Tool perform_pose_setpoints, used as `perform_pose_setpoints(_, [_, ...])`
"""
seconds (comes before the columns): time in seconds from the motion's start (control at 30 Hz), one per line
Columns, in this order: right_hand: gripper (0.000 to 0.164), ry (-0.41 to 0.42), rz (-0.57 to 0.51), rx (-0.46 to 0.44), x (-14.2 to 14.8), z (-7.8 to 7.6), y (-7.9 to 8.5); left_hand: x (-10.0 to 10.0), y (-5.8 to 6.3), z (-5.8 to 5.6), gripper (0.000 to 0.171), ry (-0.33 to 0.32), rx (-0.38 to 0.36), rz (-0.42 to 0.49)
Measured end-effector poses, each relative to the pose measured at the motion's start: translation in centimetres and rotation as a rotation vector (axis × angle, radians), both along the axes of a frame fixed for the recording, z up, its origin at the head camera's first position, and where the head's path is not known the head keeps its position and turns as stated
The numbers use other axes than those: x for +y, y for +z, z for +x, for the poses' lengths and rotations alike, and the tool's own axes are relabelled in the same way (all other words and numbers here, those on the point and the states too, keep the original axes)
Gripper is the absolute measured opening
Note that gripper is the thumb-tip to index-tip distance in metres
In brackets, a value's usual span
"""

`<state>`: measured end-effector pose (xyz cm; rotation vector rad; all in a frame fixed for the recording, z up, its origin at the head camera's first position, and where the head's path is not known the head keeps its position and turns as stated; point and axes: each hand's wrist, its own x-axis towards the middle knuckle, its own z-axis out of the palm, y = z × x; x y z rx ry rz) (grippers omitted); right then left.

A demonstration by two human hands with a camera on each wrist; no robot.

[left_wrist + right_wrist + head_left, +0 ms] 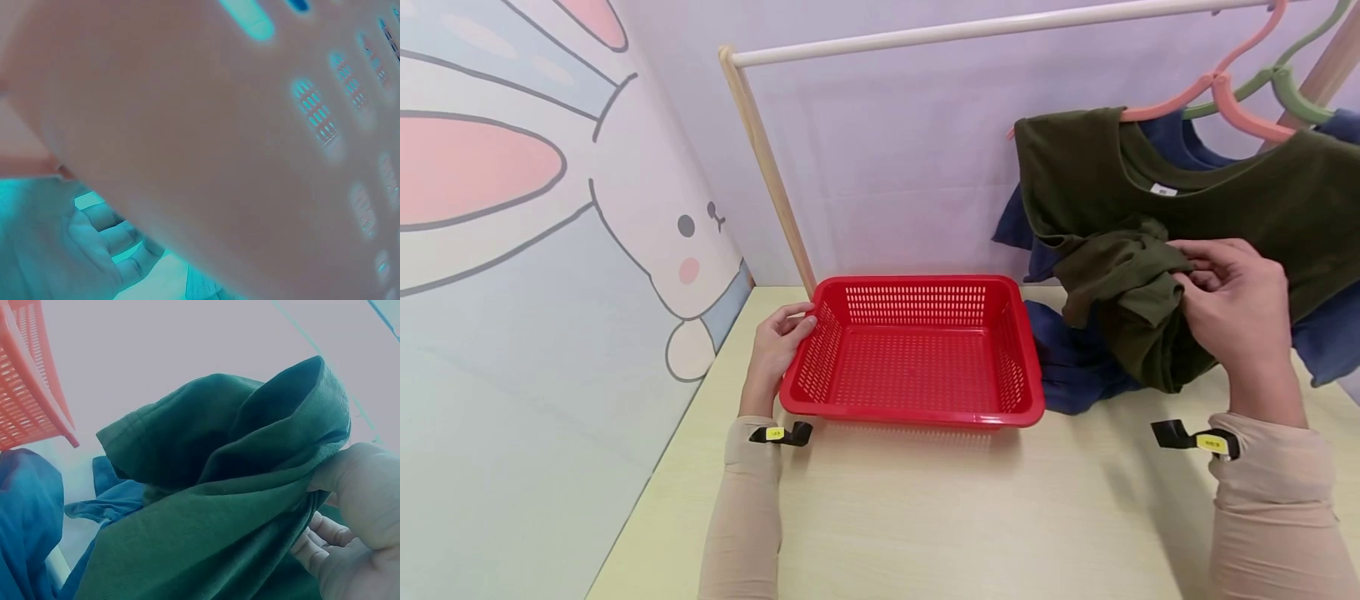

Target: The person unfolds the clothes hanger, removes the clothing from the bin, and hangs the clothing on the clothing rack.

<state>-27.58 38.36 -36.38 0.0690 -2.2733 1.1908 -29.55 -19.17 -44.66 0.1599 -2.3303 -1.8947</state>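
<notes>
A red plastic basket (910, 421) with slotted walls sits on the table. My left hand (780, 343) holds its left rim near the far corner; the basket wall fills most of the left wrist view, with the fingers (128, 240) along its edge. On the right, my right hand (1240, 292) pinches a bunched part of a dark green T-shirt (1225, 196), which hangs on a pink hanger (1232, 104). In the right wrist view, thumb and fingers grip a fold of this green cloth (206, 519).
A navy shirt (1330, 333) on a green hanger (1292, 96) hangs behind the green one. Navy cloth (1067, 367) lies beside the basket's right end. Above runs a white rail (955, 33) on wooden legs (771, 175). A wall with a rabbit picture (625, 233) borders the left.
</notes>
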Motion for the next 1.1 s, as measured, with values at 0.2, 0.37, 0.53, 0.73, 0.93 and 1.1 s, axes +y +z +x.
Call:
perform_pose_setpoints(0.2, [0.055, 0.109, -0.03, 0.024, 0.14, -0.28, -0.05, -0.09, -0.04, -0.02, 0.045, -0.002, -0.002, -0.002])
perform_pose_setpoints(0.37, [0.066, 0.122, 0.032, 0.013, 0.11, -0.36, -0.12, -0.09, -0.07, 0.01, 0.045, -0.002, -0.001, 0.005])
perform_pose_setpoints(0.53, [0.059, 0.091, 0.114, -0.027, -0.12, -0.17, -0.2, -0.04, -0.04, 0.01, 0.044, 0.0, -0.003, 0.002])
perform_pose_setpoints(0.73, [0.047, 0.045, 0.15, -0.059, -0.23, 0.02, -0.05, 0.11, 0.02, 0.07, 0.045, 0.001, -0.005, -0.004])
perform_pose_setpoints(0.93, [0.039, -0.003, 0.122, -0.103, -0.21, 0.12, 0.25, 0.12, -0.08, 0.11, 0.045, 0.002, -0.004, 0.001])
perform_pose_setpoints(1.1, [0.031, -0.009, 0.063, -0.119, -0.17, 0.27, 0.23, 0.15, -0.09, 0.17, 0.046, 0.002, -0.007, 0.01])
